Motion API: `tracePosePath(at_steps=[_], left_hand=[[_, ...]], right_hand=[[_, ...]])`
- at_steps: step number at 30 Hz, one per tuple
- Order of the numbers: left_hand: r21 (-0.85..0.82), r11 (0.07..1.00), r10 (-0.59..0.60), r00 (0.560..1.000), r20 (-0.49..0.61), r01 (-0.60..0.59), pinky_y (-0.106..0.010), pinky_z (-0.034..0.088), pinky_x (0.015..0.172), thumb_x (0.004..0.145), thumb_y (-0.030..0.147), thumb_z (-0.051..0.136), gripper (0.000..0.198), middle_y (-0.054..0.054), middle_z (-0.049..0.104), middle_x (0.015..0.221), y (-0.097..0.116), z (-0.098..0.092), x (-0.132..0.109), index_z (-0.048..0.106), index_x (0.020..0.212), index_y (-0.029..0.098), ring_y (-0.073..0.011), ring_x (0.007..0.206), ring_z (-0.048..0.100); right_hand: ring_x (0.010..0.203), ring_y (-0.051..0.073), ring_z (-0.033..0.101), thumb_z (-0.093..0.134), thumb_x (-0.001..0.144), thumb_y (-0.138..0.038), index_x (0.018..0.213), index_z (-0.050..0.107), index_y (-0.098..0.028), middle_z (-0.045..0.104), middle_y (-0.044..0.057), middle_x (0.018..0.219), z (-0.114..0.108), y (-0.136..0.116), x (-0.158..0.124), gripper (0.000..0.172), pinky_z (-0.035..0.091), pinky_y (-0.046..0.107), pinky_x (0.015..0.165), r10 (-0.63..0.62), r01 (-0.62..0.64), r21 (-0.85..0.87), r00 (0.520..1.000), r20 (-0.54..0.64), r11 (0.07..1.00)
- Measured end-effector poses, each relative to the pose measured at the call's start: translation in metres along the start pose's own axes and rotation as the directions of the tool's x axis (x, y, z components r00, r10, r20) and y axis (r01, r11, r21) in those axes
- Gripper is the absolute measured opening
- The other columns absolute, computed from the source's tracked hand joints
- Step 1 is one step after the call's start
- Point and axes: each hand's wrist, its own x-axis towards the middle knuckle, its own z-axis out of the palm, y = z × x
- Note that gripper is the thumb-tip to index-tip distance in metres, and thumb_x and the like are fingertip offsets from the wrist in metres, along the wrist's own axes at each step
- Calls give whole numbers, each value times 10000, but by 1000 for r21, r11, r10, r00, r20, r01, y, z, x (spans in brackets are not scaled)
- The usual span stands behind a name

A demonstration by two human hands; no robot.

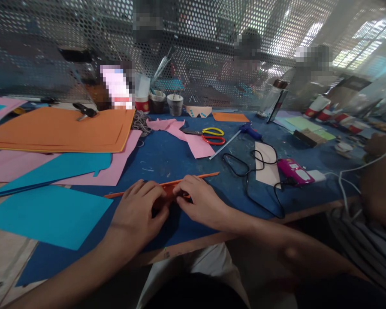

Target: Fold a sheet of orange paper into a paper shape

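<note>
A: Where's the orange paper piece (170, 191)?
B: Near edge of the blue worktop (161, 156), in front of the person. Folded or curled, can't tell which; the hands cover the middle. Narrow ends stick out both sides.
A: Hands?
B: Both on it. Left hand (138, 211) grips the left part, thumb and fingers bent round it. Right hand (200, 198) pinches just right of that. Small gap between the two, orange showing in it. Fingertips partly hidden.
A: What's left of them?
B: Teal sheet (51, 216) near the left wrist, lying partly past the blue. Beyond it, a stack of orange sheets (61, 128) overlapping pink paper (128, 156).
A: Ahead?
B: Scissors (203, 134), red and yellow handles, on a pink scrap (197, 146). Just right, blue glue gun (252, 131), with a pale stick (225, 145) running toward the scrap.
A: Right side?
B: Black cord (247, 175) looped over a cream card (266, 165), purple box (295, 172) beside it. Another person's arm (379, 189) at far right.
</note>
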Motion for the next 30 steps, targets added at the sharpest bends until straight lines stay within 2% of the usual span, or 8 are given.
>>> tracePosePath(at_steps=[11,19,30], left_hand=[[-4,1000,-13,1000,19,13,-440,463,794,960,278,538,133,-43,650,865,1,-1,0,557,832,245,-260,863,551],[-10,1000,1,1000,4,-1,-473,474,860,956,260,529,140,-29,642,854,1,0,0,541,818,249,-250,832,554],[-25,1000,-15,1000,14,15,-447,460,815,933,240,536,119,-32,640,846,2,-1,1,550,815,249,-260,833,552]], right_hand=[[939,171,593,618,915,-50,931,659,-214,639,9,950,0,0,0,170,464,328,914,-16,16,-2,1000,-6,1000],[941,174,593,624,919,-69,933,666,-213,639,14,953,0,0,0,150,471,335,919,-13,13,-5,1000,-11,1000],[910,159,605,619,959,-87,958,670,-210,659,14,973,-1,-3,-1,133,480,320,874,11,-10,37,1000,-29,999]])
